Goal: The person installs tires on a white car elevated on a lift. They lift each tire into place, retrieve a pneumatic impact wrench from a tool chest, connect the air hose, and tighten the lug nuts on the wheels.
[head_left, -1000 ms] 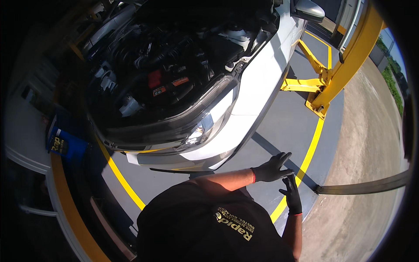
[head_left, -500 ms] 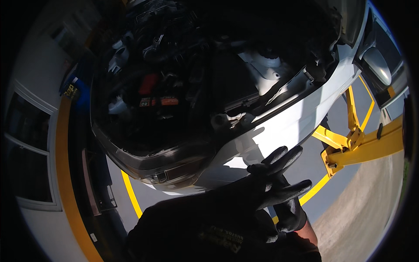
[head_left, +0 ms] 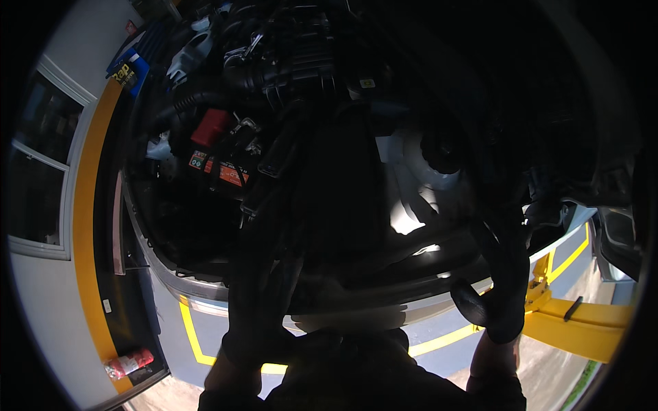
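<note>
Both my hands wear black gloves and reach over the edge of a car's engine bay. My left hand (head_left: 260, 301) has its fingers stretched forward, close to a black box-like engine part (head_left: 343, 192); deep shadow hides whether it touches anything. Further right, my right hand (head_left: 499, 281) is open, with the thumb spread from the extended fingers, over the edge of the bay near the pale inner wheel-arch panel (head_left: 408, 212). Nothing shows in either hand. Left of the black part sits a battery (head_left: 221, 169) with an orange label and a red terminal cover (head_left: 210, 127).
A yellow lift arm (head_left: 579, 322) stands low at the right. Yellow lines (head_left: 188, 329) mark the grey floor. Along the left are a white-framed window (head_left: 65, 157), an orange wall stripe (head_left: 89, 226), a blue box (head_left: 133, 68) and a red-and-white package (head_left: 129, 363).
My hands were together in front of the white fender; now they are apart and reach forward over the engine bay. The view has moved closer to the engine.
</note>
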Motion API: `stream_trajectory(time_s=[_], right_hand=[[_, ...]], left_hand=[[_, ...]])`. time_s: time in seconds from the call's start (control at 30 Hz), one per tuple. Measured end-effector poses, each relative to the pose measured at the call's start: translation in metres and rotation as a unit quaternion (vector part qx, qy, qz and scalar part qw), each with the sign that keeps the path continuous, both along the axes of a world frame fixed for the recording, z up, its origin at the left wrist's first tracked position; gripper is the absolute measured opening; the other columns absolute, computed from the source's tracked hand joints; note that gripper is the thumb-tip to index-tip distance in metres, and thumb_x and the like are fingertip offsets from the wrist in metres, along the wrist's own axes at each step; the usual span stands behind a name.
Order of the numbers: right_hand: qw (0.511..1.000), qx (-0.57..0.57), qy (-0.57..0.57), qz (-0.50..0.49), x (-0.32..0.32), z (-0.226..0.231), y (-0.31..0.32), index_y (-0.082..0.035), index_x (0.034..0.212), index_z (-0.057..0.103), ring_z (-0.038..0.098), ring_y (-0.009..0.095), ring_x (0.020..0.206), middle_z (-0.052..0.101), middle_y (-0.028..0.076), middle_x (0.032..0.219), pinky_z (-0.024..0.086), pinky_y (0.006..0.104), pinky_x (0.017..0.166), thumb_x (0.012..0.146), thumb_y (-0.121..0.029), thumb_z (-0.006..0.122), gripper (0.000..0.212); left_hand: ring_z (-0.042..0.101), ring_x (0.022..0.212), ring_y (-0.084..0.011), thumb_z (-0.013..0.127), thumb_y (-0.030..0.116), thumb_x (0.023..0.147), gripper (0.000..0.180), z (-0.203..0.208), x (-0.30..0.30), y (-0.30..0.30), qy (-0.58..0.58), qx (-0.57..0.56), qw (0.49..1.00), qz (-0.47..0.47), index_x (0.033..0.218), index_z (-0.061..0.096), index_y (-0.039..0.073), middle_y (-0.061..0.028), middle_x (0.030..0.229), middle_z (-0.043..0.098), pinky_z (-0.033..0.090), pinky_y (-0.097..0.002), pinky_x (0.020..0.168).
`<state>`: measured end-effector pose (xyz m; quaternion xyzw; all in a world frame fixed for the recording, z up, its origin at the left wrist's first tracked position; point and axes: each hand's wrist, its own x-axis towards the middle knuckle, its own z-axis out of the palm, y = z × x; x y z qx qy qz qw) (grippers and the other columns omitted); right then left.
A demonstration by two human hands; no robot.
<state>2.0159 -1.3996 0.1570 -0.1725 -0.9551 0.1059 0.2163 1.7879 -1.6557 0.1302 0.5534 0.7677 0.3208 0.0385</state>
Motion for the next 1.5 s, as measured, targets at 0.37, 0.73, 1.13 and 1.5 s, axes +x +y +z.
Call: stream_trajectory(time_s=[0.37,0.73,1.13,1.5], right_hand=[[0.996,0.024,-0.084,0.009,-0.030,-0.018,0.038,-0.007,0.101,0.075,0.069,0.038,0.103,0.072,0.014,0.110,0.050,0.0558,0.101,0.063,-0.037,0.070,0.049],[0.993,0.073,0.087,0.040,-0.008,-0.021,0.035,0.004,0.092,0.073,0.069,0.037,0.085,0.072,0.018,0.091,0.053,0.0497,0.089,0.051,-0.013,0.062,0.045],[0.947,0.073,0.278,0.141,0.161,-0.149,-0.027,0.006,0.100,0.073,0.075,0.032,0.094,0.076,0.022,0.099,0.059,0.0372,0.078,0.107,-0.029,0.046,0.045],[0.886,-0.305,0.289,-0.198,0.300,-0.689,0.026,0.000,0.145,0.051,0.054,0.027,0.135,0.056,0.018,0.145,0.042,0.0393,0.113,0.107,-0.007,0.051,0.038]], left_hand=[[0.046,0.142,-0.0475,0.073,0.051,0.087,0.087,-0.029,0.002,0.024,0.073,-0.081,0.989,0.097,0.156,0.043,0.006,-0.0260,0.154,0.047,0.038,-0.0613,0.114],[0.054,0.135,-0.0475,0.060,0.049,0.095,0.075,-0.036,0.015,0.018,0.160,-0.005,0.979,0.128,0.152,0.045,0.002,-0.0270,0.145,0.054,0.042,-0.0613,0.109],[0.055,0.136,-0.0438,0.033,0.052,0.107,0.074,-0.131,0.165,-0.100,0.250,0.268,0.881,0.300,0.157,0.030,-0.003,-0.0284,0.151,0.047,0.043,-0.0581,0.118],[0.050,0.136,-0.0223,0.045,0.027,0.112,0.044,-0.675,0.195,-0.149,-0.301,0.347,0.768,0.446,0.144,0.053,-0.002,-0.0129,0.141,0.058,0.037,-0.0366,0.115]])
